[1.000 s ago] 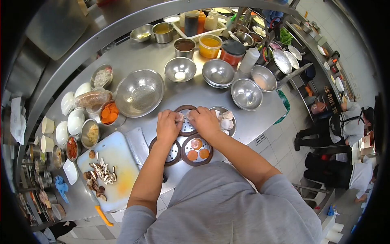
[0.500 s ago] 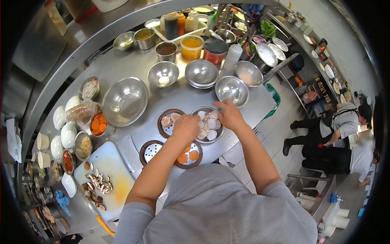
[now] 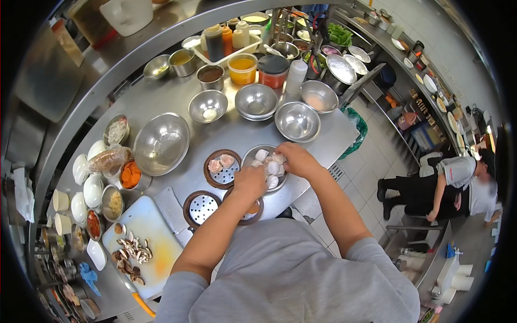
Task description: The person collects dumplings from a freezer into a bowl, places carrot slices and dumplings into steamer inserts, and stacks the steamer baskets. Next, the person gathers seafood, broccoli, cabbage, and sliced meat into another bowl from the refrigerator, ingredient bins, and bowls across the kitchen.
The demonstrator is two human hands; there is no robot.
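Pale round pieces (image 3: 273, 168) fill a steel bowl (image 3: 264, 148) in front of me. My left hand (image 3: 251, 183) is at the bowl's left side with its fingers bent down among the pieces; its fingertips are hidden. At the bowl's right rim, my right hand (image 3: 295, 159) has its fingers curled over the pieces; what they hold is too small to tell. Left of the bowl, a round perforated plate (image 3: 228, 175) bears two pinkish pieces (image 3: 221, 162). Another perforated plate (image 3: 203, 209) lies bare nearer to me. A third plate (image 3: 252, 218) is partly hidden under my left forearm.
A cleaver (image 3: 170, 210) lies beside a cutting board (image 3: 164, 237) with cut mushrooms (image 3: 132, 253). A large perforated bowl (image 3: 161, 144), carrots (image 3: 130, 174) and steel bowls (image 3: 298, 121) stand farther off. Two people (image 3: 455, 180) are at the right.
Both hands have moved right, from the upper perforated plate to the bowl of pale pieces. Two pinkish pieces now lie released on that plate. The people at the right have shifted, and the view has turned.
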